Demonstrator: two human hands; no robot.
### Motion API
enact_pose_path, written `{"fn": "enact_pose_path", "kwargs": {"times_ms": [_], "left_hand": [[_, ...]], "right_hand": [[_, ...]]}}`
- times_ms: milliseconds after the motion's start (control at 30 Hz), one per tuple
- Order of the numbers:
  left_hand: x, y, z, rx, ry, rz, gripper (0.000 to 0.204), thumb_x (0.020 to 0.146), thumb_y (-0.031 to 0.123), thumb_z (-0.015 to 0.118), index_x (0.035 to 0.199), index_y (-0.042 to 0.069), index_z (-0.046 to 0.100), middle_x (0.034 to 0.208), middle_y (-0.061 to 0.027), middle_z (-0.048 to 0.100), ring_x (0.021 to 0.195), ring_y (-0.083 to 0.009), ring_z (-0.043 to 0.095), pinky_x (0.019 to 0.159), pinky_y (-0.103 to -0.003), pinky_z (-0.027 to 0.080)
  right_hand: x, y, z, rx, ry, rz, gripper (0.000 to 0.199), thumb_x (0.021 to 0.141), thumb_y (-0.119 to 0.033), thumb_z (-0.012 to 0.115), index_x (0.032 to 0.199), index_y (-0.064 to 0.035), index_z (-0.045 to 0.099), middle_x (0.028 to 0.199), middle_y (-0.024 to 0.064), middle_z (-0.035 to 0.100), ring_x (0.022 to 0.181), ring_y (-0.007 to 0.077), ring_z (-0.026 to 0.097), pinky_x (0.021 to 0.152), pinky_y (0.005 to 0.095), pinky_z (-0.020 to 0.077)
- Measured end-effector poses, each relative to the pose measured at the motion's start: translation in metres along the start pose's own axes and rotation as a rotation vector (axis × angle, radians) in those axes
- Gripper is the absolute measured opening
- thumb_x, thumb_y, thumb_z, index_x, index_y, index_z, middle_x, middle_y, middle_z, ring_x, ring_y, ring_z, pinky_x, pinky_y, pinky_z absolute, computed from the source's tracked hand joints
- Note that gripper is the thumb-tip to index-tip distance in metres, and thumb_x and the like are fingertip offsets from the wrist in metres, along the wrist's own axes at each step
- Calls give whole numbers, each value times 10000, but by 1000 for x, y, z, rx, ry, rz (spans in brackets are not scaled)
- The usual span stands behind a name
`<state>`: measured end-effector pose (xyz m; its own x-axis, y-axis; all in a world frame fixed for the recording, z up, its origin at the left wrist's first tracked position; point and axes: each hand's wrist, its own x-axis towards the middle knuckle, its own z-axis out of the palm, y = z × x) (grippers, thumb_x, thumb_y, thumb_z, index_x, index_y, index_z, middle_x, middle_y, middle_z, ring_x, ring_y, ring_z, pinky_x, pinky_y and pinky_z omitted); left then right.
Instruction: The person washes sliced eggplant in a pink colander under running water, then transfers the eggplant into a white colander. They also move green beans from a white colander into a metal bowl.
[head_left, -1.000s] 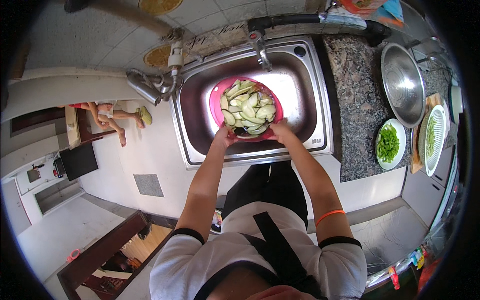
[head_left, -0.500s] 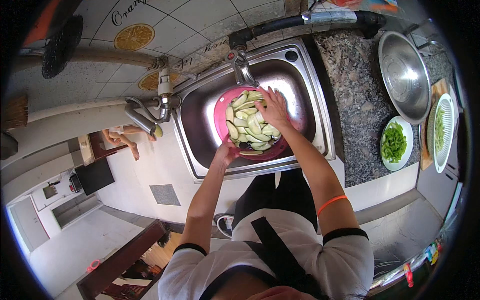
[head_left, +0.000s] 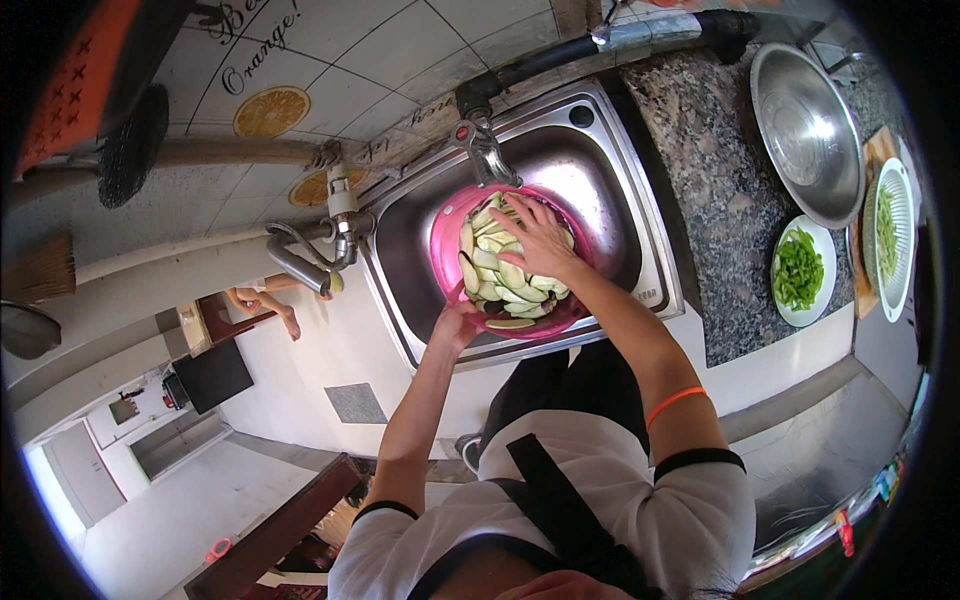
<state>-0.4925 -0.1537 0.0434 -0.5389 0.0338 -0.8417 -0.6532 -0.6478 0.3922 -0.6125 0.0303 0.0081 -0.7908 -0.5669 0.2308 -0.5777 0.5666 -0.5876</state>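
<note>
The sink [head_left: 610, 200] is the landmark here, a steel basin set in the counter. Nearest to the camera, the person's two forearms come up from the lower edge toward the sink, and the right one wears an orange band [head_left: 672, 402] near the wrist.

The left hand [head_left: 455, 325] is at the near left rim of the pink bowl [head_left: 445, 235], just over the front edge of the sink, and its fingers close on this rim, so it grasps the bowl. The bowl is tilted a little and sits inside the sink, under the tap [head_left: 488, 152]. The right hand [head_left: 530, 235] lies flat and spread, fingers loose, on top of the pale green vegetable slices [head_left: 497, 288] that fill the bowl. It presses on them and does not clench any slice that I can see.

To the right of the sink is the dark speckled stone counter [head_left: 710, 220]. On it, at the near right side, a white plate with chopped green vegetables [head_left: 798, 270] stands, and just behind this plate a big steel bowl [head_left: 808, 130]. Further right of these there is a white dish with green shreds [head_left: 888, 240] on a wooden board.

To the left of the sink grey pipes with a valve [head_left: 320, 245] hang on the wall. Behind the sink, the tiled wall [head_left: 380, 50] has orange slice pictures [head_left: 270, 110]
</note>
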Motion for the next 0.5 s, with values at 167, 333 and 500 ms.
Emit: {"fn": "enact_pose_path", "kwargs": {"times_ms": [167,333,500], "left_hand": [[-16,5,18,32,70,-7,694,677,-97,360,1311,162,252,1236,-167,391,1064,-343,462,847,-487,428],[-14,3,12,7,14,25,687,679,-91,353,1314,148,243,1247,-169,375,1074,-347,452,853,-493,423],[-19,4,23,19,8,13,685,663,-86,349,1307,125,246,1248,-164,374,1071,-346,455,855,-500,419]], "right_hand": [[15,7,3,72,-19,-17,698,723,-441,566,1282,-108,313,1293,109,315,1150,276,315,952,391,265],[9,10,6,138,-34,53,659,731,-422,569,1274,-134,332,1284,95,332,1157,282,312,957,396,271],[5,16,17,233,-59,83,625,743,-416,563,1268,-157,346,1280,98,339,1158,311,310,957,419,280]]}}
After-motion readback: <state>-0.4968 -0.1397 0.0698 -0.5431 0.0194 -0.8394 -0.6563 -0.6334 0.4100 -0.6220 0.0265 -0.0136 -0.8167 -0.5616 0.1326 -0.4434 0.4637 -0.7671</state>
